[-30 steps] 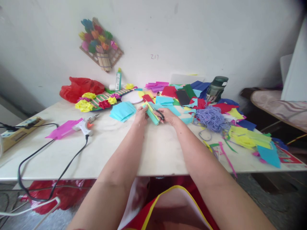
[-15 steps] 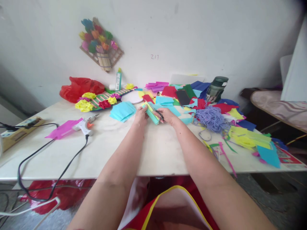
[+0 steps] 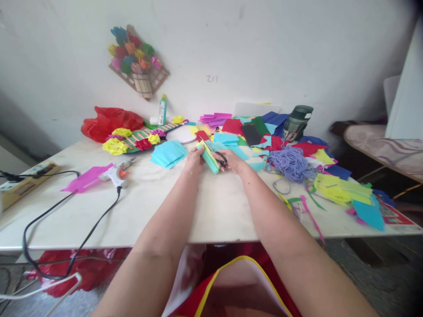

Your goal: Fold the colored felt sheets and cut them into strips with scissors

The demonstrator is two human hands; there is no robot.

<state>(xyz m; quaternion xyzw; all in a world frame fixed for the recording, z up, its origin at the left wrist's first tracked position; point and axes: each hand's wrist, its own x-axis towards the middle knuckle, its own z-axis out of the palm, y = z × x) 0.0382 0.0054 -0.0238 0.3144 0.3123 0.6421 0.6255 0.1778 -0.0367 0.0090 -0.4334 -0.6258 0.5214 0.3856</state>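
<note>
My left hand (image 3: 195, 157) is closed on a folded strip of green and yellow paper (image 3: 209, 159), held a little above the table. In my right hand (image 3: 231, 161) is a pair of scissors (image 3: 222, 158) with dark handles, my fingers in the loops. Their blades lie along the paper's right side; whether they are cutting into it I cannot tell. Left of my left hand sits a stack of light blue paper squares (image 3: 169, 154). Behind both hands lie more light blue sheets (image 3: 226, 139) and a red piece of paper (image 3: 202, 135).
A glue gun (image 3: 116, 174) lies on the left by pink paper (image 3: 89, 178), its cord hanging over the table edge. A guitar-shaped craft (image 3: 137, 140) stands behind. To the right are purple yarn (image 3: 291, 164), a phone (image 3: 251, 134), a dark bottle (image 3: 299, 123) and yellow scraps (image 3: 340, 188).
My right hand has turned slightly, so the scissors' handles show more and look wider apart. My left hand keeps its hold on the paper. The whole view has shifted a little.
</note>
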